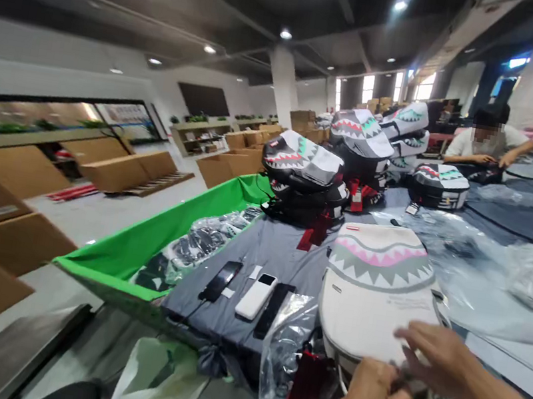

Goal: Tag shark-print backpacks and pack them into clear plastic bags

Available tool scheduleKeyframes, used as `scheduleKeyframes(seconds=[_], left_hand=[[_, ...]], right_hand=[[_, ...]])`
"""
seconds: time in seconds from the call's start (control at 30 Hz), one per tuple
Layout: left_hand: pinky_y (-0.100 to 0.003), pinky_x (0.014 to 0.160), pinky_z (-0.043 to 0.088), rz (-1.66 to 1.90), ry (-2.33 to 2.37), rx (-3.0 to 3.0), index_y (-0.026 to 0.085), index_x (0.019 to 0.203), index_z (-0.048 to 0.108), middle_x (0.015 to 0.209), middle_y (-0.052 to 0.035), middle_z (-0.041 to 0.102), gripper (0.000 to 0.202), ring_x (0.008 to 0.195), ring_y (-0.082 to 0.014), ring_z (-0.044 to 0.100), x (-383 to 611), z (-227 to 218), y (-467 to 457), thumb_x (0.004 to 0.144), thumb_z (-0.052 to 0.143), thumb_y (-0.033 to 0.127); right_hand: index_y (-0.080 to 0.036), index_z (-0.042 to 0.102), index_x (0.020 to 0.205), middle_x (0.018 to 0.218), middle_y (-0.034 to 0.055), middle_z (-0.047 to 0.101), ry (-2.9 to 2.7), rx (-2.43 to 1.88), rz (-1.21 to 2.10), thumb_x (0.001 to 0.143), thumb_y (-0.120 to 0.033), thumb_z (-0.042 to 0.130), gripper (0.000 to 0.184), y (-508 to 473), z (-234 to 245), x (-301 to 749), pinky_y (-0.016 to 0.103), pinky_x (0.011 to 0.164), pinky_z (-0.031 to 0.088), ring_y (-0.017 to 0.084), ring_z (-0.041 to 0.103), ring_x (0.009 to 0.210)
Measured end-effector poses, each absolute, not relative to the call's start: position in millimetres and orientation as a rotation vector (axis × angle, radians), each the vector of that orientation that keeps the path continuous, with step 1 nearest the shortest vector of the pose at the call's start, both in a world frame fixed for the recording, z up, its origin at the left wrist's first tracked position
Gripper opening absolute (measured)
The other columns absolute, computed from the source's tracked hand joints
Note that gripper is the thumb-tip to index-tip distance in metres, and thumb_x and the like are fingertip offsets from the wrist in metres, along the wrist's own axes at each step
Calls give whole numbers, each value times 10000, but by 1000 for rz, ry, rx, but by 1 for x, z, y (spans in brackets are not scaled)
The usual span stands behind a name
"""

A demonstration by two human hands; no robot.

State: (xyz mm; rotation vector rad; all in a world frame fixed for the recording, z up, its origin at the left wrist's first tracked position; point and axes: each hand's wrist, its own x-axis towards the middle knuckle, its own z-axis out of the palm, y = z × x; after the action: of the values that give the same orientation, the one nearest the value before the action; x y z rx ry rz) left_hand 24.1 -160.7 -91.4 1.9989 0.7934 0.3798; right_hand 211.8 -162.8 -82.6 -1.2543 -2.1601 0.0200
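Observation:
A cream backpack (pixel 364 316) with a pink and grey shark-teeth print lies on its back in front of me, its near end towards my body. My left hand (pixel 374 398) is closed on the near edge of the backpack, thumb and fingers bent; what part lies inside the grip is hidden. Over the lower right of its front, my right hand (pixel 438 358) is held with its fingers stretched out and apart, slightly blurred. A dark red piece (pixel 311 382) and clear plastic bag (pixel 278 363) lie by the backpack's left side.
Phones and a white power bank (pixel 256 297) lie on the grey-covered table (pixel 259 245). Stacked shark-print backpacks (pixel 302 165) stand farther back. A green-lined bin (pixel 138 240) holds wrapped goods at the left. Plastic bags (pixel 467 272) spread rightward. A co-worker (pixel 488 140) handles a dark item.

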Motion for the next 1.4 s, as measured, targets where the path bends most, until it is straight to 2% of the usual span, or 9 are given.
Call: scheduleKeyframes(seconds=[0.27,0.4,0.53,0.73,0.9,1.07,1.13,1.23,1.4], left_hand=[[-269,507,342,736,301,2595,168,839,626,635,-18,627,126,517,-134,511,13,-77,-178,852,558,273],[-320,593,450,1070,370,3047,142,1101,619,760,-39,644,297,653,-203,607,1,-65,-159,899,629,359],[-311,576,417,851,242,3356,117,1244,562,743,12,625,279,613,-162,565,-4,-63,-137,977,577,196],[-330,583,391,818,68,3369,53,1327,518,753,-5,607,342,631,-158,546,0,-100,-138,997,479,135],[-319,708,486,569,308,3202,215,1368,521,905,-15,658,387,791,-173,618,-3,-83,-114,997,582,308],[-374,1011,476,431,724,2864,225,1398,501,1274,-86,631,417,1173,-212,565,-41,-36,-46,985,555,225],[-400,1013,471,193,804,2963,210,1304,560,1281,-85,626,362,1172,-235,545,-49,-30,-24,949,617,255],[-392,934,499,-150,893,3087,160,1171,600,1172,-98,648,257,1080,-246,570,-42,-34,-5,957,608,302],[-410,915,496,-375,740,3210,103,992,643,996,-145,692,146,983,-267,630,-13,-43,4,958,515,166]], right_hand=[[-214,669,1190,830,52,711,-1835,-1201,-329,996,-124,451,305,-254,-130,182,216,624,555,144,671,689],[-223,666,1129,861,41,710,-1547,-1172,-297,1009,-136,475,241,-258,-123,168,189,615,562,139,690,703],[-269,713,893,791,19,715,-1142,-1380,-49,976,-368,600,172,-267,-132,200,238,592,583,180,693,657],[-199,723,713,737,79,716,-833,-1576,56,758,-837,576,656,-181,-125,289,308,599,535,218,656,672],[-161,704,716,681,99,648,-919,-1588,152,696,-919,486,789,-130,-112,311,343,588,510,198,587,596],[-207,696,1094,989,103,674,-1044,-1606,-179,956,-573,506,435,-202,-120,264,355,699,545,224,654,802],[-232,671,1101,945,56,687,-1243,-1430,-373,989,-320,535,197,-234,-128,228,301,722,556,187,670,801],[-223,680,1126,911,31,702,-1579,-1132,-516,924,-88,566,268,-257,-137,177,251,762,560,156,688,831],[-177,675,1171,957,82,681,-1457,-1309,-572,971,-150,587,221,-244,-135,149,292,798,558,182,679,887]])
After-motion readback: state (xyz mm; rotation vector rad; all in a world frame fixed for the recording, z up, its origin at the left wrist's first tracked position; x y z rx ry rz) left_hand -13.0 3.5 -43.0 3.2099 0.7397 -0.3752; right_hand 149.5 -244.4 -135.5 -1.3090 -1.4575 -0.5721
